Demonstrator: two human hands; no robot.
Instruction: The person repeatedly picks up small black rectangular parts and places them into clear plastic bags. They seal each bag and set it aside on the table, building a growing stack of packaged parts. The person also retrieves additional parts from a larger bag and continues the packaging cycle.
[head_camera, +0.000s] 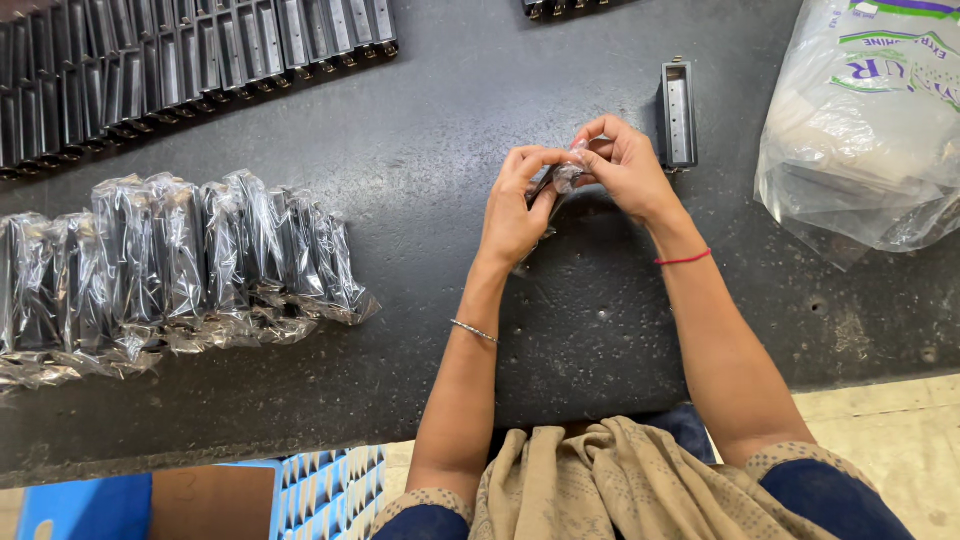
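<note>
Both hands (570, 185) pinch what seems a wrapped part (566, 176) between fingertips.

I have one view only, from the head camera: it looks steeply down, close over my forearms, facing across the dark table (420, 150) ahead.

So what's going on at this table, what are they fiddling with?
A person holds a small clear plastic sleeve between the left hand and right hand, above a dark worktable. One bare black part lies just beyond the hands. A row of wrapped parts lies to the left, with unwrapped ones lined up behind.
</note>
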